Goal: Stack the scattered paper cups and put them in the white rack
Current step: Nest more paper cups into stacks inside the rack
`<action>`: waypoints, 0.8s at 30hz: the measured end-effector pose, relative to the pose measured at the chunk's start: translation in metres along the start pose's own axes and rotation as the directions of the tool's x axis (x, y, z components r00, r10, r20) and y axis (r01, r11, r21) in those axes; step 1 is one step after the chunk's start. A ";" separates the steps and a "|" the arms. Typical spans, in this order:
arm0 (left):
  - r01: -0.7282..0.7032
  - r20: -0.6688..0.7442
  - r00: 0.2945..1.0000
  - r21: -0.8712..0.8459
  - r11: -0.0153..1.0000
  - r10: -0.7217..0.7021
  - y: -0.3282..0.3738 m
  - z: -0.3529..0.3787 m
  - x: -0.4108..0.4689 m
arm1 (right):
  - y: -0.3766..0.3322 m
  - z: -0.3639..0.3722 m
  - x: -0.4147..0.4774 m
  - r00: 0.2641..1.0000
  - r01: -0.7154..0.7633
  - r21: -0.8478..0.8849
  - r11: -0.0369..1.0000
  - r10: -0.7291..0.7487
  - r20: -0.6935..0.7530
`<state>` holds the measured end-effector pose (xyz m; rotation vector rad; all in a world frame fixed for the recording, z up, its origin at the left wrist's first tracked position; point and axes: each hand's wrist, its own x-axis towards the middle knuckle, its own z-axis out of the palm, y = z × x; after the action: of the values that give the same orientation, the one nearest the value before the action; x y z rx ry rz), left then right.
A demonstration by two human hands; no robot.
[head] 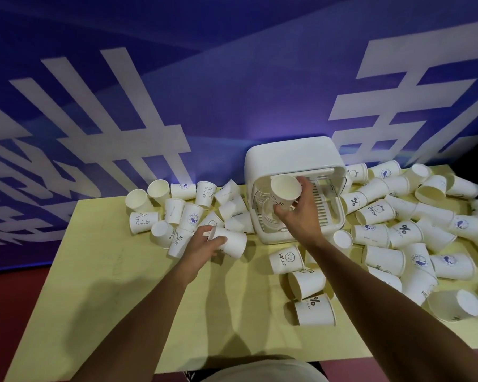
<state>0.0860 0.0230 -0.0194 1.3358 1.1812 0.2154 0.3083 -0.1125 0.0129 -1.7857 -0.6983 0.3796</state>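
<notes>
Left-centre of frame: loose cups (174,209) clustered at the far edge of the yellow table (108,271). Left hand (202,245) curled round a cup lying on its side (233,242), just below that cluster. Centre: white rack (293,153), opening toward camera. Right hand (301,213) grips an upright cup (284,188) at the rack's mouth. Right: larger cup pile (411,230), mostly tipped over.

At frame centre the right grip (301,216) holds a paper cup (285,188) at the mouth of the white rack (293,155), while the left grip (202,245) clasps a lying cup (233,244) on the yellow worktop (108,271) among scattered cups (384,257)
</notes>
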 end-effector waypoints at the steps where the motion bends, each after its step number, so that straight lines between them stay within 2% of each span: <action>1: 0.001 0.002 1.000 -0.008 1.000 -0.001 0.000 0.002 0.000 | 0.002 0.002 0.001 1.000 0.003 -0.025 1.000 -0.003 0.014; 4: 0.017 0.003 1.000 -0.040 0.999 -0.017 0.001 0.005 0.000 | 0.010 0.010 0.001 0.997 0.063 -0.125 0.990 -0.057 0.047; 10: 0.058 -0.027 0.998 -0.068 0.996 -0.060 0.005 0.006 0.003 | 0.021 0.010 -0.003 0.997 0.029 -0.324 0.946 -0.003 0.082; 13: 0.069 -0.024 0.997 -0.154 0.986 -0.074 0.008 0.007 0.003 | 0.019 0.008 -0.010 0.998 0.059 -0.369 0.927 -0.045 0.045; 16: 0.089 0.065 0.995 -0.309 0.947 -0.072 0.010 0.007 -0.001 | 0.015 0.009 -0.017 0.991 0.129 -0.419 0.899 -0.129 0.030; 20: 0.114 0.242 0.970 -0.410 0.905 -0.012 0.019 0.011 -0.005 | 0.009 0.015 -0.025 0.991 0.044 -0.346 0.937 0.001 0.131; 24: 0.128 0.331 0.943 -0.408 0.904 0.016 0.028 0.020 -0.004 | 0.000 0.018 -0.033 0.957 -0.149 -0.171 0.974 0.186 0.221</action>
<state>0.1127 0.0157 0.0016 0.9058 0.8278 0.1870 0.2722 -0.1198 0.0043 -1.9723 -0.7597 0.6781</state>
